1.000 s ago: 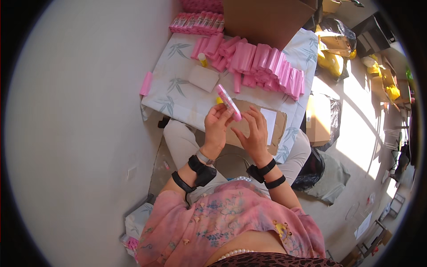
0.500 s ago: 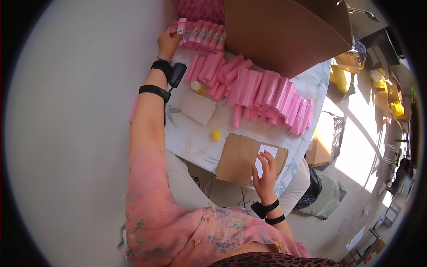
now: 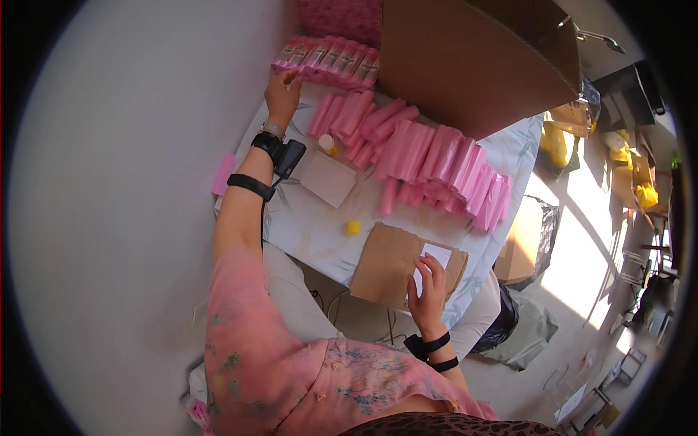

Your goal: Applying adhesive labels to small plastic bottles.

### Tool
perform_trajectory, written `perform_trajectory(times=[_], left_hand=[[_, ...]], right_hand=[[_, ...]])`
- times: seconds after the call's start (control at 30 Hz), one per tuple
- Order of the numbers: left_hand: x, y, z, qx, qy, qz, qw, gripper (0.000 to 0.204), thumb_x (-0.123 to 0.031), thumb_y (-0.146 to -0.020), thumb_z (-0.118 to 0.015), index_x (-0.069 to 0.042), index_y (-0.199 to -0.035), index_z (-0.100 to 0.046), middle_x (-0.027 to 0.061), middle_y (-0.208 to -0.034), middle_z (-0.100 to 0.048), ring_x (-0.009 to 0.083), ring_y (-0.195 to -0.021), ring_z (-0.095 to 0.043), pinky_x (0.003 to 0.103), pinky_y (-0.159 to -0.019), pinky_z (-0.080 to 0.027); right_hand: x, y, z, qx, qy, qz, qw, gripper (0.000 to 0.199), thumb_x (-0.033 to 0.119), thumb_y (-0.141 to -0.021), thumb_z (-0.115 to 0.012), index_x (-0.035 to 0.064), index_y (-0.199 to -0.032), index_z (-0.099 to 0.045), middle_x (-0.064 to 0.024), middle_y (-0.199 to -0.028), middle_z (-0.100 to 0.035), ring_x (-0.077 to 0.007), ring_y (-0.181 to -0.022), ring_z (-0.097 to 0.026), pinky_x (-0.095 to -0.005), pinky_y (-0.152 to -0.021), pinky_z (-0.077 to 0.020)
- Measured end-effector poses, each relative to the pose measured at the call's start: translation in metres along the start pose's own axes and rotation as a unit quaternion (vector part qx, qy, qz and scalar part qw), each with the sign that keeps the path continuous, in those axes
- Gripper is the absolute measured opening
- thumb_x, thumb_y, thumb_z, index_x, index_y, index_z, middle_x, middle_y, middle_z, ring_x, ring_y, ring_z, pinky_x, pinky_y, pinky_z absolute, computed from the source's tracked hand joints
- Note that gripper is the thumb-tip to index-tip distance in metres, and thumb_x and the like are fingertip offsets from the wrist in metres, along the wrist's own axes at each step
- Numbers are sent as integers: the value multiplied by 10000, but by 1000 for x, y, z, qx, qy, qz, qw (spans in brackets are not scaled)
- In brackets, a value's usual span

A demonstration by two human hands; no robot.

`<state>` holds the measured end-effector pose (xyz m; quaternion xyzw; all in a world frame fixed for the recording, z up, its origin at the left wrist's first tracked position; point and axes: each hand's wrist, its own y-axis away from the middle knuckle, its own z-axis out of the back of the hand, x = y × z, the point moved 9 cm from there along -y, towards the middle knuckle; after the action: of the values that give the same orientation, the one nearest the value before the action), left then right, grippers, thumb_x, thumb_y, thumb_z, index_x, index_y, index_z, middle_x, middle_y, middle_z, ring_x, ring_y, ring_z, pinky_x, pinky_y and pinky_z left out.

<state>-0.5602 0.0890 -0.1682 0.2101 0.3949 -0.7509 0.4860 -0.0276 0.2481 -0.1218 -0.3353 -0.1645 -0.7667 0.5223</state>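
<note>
Beside a row of pink rolls with white labels at the far left of the table is my left hand, its fingers loosely bent and nothing seen in them. My right hand rests with fingers spread on a white paper sheet, which lies on a brown cardboard piece at the near edge. A heap of plain pink rolls stretches across the table between the two hands. Whether the left fingertips touch the labelled rolls is hard to see.
A big cardboard box stands at the back. Left of the heap are a small yellow-and-white container and a pale square pad; a yellow cap lies nearer. A pink piece sits by the wall.
My left hand has let go of a labelled pink roll at the row's left end and drawn back toward me. My right hand stays on the paper sheet.
</note>
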Motion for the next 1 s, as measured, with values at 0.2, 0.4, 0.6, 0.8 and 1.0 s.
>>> perform_trajectory(times=[0.2, 0.4, 0.6, 0.8, 1.0], left_hand=[[50, 158, 157, -77, 12, 114, 990, 283, -67, -875, -742, -50, -1157, -726, 102, -1078, -723, 256, -956, -697, 375, -845, -551], [118, 235, 261, -132, -170, 149, 965, 265, -61, -840, -725, -23, -1101, -699, 132, -1048, -696, 308, -987, -647, 441, -912, -511], [72, 219, 235, -91, -297, 17, 950, 270, -114, -847, -730, -34, -1101, -685, 154, -1061, -691, 375, -1058, -620, 473, -928, -506], [101, 209, 223, 3, -396, 80, 915, 213, -126, -913, -665, -29, -1101, -677, 153, -1099, -682, 367, -1086, -606, 464, -960, -508], [96, 200, 201, 4, -440, 59, 896, 122, -106, -887, -671, -33, -978, -705, 153, -1089, -651, 346, -1146, -570, 454, -967, -503]], right_hand=[[20, 17, 6, -3, 7, 30, 1000, 434, -57, -864, -701, 41, -1277, -609, -161, -1318, -589, -384, -1306, -551, -470, -1070, -465], [55, 37, 0, 14, 2, 67, 998, 422, -36, -863, -709, 49, -1264, -611, -157, -1272, -606, -371, -1260, -567, -472, -1049, -454], [81, 52, 3, 23, 28, 94, 995, 414, -39, -854, -708, 49, -1249, -619, -157, -1267, -609, -367, -1247, -574, -473, -1045, -456], [91, 67, 12, 10, 53, 99, 994, 399, -31, -858, -711, 49, -1240, -630, -150, -1261, -619, -364, -1248, -575, -476, -1045, -458], [92, 74, 22, 1, 76, 93, 993, 400, -29, -855, -716, 47, -1239, -632, -144, -1258, -624, -368, -1249, -574, -483, -1049, -462]])
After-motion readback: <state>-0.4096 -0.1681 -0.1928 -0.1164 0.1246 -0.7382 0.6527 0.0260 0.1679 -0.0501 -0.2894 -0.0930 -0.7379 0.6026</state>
